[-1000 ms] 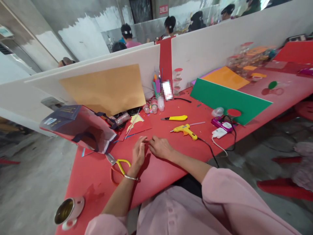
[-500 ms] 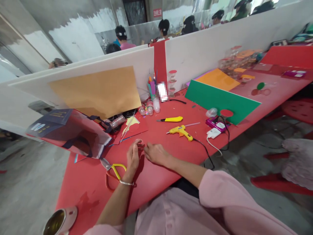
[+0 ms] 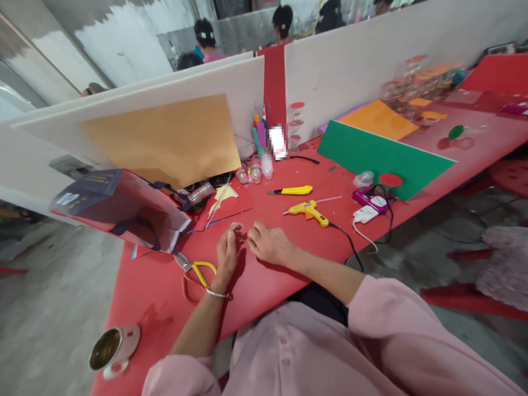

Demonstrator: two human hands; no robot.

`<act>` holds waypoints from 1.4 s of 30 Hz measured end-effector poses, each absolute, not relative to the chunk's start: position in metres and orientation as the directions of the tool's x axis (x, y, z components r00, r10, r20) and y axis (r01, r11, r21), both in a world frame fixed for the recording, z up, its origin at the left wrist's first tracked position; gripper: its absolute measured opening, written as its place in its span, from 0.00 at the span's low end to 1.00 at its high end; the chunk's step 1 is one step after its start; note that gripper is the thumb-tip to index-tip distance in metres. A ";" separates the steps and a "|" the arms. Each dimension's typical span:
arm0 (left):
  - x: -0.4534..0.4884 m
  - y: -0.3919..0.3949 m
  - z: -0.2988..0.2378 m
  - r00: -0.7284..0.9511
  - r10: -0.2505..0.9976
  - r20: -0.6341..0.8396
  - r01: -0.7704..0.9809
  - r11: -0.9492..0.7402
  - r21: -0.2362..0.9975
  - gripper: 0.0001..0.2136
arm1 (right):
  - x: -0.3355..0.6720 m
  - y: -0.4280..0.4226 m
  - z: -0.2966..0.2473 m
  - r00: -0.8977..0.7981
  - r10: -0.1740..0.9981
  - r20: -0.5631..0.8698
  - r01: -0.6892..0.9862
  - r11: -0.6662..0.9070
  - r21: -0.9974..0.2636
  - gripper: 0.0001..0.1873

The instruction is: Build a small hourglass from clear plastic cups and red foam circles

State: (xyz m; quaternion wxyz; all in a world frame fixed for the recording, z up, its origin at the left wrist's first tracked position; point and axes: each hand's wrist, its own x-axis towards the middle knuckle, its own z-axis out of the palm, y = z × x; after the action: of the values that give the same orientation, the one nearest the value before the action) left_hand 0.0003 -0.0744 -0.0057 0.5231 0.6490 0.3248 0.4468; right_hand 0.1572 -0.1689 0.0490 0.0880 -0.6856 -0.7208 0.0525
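Note:
Both hands rest on the red table [image 3: 268, 286] near its front edge, fingertips almost meeting. My left hand [image 3: 226, 254] stands on its edge with the fingers curled round a small clear round piece [image 3: 236, 226]. My right hand [image 3: 270, 245] lies palm down, its fingers bent and pressed together right beside that piece; what they pinch is hidden. Yellow-handled scissors [image 3: 201, 273] lie just left of my left wrist. A yellow glue gun [image 3: 308, 211] and a yellow utility knife [image 3: 292, 191] lie beyond my right hand.
A dark paper bag [image 3: 124, 212] lies tipped over at the left, with a brown board [image 3: 165, 140] leaning behind it. A green board [image 3: 383, 159], chargers [image 3: 369, 202] and cables sit at the right. A metal cup [image 3: 108, 348] stands at the near left corner. Several people sit beyond the white partitions.
My hands have stayed together at the same spot, the left fingers curling a little tighter round the small piece. The view has shifted slightly.

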 end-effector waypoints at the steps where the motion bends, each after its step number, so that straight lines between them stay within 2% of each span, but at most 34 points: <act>1: 0.000 -0.075 -0.005 0.392 0.888 0.239 -0.046 -0.241 0.970 0.27 | 0.157 -0.170 0.048 -0.042 0.998 0.051 0.980 0.051 -0.192 0.27; 4: 0.001 -0.075 -0.005 0.407 0.887 0.216 -0.029 -0.225 0.974 0.26 | 0.157 -0.172 0.046 -0.085 0.996 -0.015 0.980 0.080 -0.183 0.23; 8: 0.001 -0.075 -0.005 0.404 0.882 0.244 -0.042 -0.249 0.968 0.26 | 0.157 -0.173 0.047 -0.051 0.997 0.063 0.976 0.062 -0.207 0.26; 12: 0.002 -0.076 -0.004 0.399 0.890 0.219 -0.043 -0.220 0.975 0.27 | 0.157 -0.171 0.046 -0.077 0.997 -0.024 0.973 0.070 -0.218 0.23; 17: 0.002 -0.075 -0.008 0.400 0.889 0.224 -0.039 -0.227 0.973 0.26 | 0.161 -0.170 0.045 -0.014 0.999 0.038 0.973 0.022 -0.228 0.26; 21: 0.002 -0.074 -0.012 0.421 0.884 0.204 -0.012 -0.220 0.975 0.26 | 0.165 -0.169 0.046 -0.069 0.998 -0.001 0.974 0.067 -0.219 0.20; 25: 0.003 -0.075 -0.013 0.437 0.871 0.226 -0.011 -0.246 0.969 0.24 | 0.165 -0.166 0.044 0.021 0.996 0.085 0.967 0.001 -0.255 0.24; 30: 0.003 -0.075 -0.014 0.431 0.876 0.216 0.007 -0.243 0.970 0.24 | 0.160 -0.163 0.034 -0.042 0.999 0.009 0.963 0.043 -0.265 0.18; 32: 0.003 -0.074 -0.013 0.416 0.875 0.246 0.030 -0.284 0.958 0.24 | 0.159 -0.160 0.032 -0.019 0.997 0.078 0.944 0.043 -0.327 0.18; 35: 0.001 -0.073 -0.012 0.395 0.874 0.282 0.035 -0.320 0.947 0.24 | 0.161 -0.150 0.034 0.061 0.966 0.253 0.870 0.072 -0.487 0.18; 38: 0.002 -0.074 -0.013 0.413 0.891 0.191 -0.039 -0.192 0.981 0.25 | 0.165 -0.138 0.034 0.079 0.917 0.391 0.811 0.168 -0.560 0.20; 42: 0.006 -0.076 -0.017 0.472 0.876 0.100 -0.175 -0.018 0.984 0.26 | 0.170 -0.132 0.026 -0.017 0.880 0.475 0.771 0.314 -0.555 0.20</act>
State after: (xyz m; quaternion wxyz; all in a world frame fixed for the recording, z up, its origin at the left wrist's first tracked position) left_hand 0.0061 -0.0764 -0.0168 0.6324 0.5796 0.3022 0.4158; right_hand 0.1704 -0.1317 0.0261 0.3916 -0.5816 -0.7096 0.0698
